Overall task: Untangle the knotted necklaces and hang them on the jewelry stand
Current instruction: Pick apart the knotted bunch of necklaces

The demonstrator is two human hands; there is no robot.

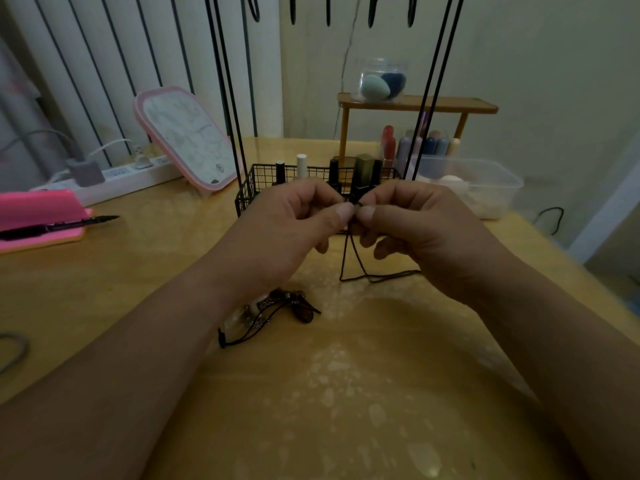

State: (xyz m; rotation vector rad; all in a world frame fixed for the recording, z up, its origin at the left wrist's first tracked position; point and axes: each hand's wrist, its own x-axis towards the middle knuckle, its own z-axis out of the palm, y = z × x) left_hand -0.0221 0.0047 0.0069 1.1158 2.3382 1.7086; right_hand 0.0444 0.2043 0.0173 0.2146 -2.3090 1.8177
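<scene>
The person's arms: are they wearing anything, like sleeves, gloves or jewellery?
Nothing visible. The left forearm and right forearm are bare to the picture's edge, no sleeves. The left grip and right grip, both hands, show no gloves or rings; the wrists no watch or bracelet.

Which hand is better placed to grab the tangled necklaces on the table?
Left, probably: the tangled necklaces lie close by the left hand, farther from the right hand. Both pinch the black cord.

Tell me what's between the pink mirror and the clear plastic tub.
Head view: the black wire basket of the jewelry stand, holding small bottles, stands between pink mirror and plastic tub.
</scene>
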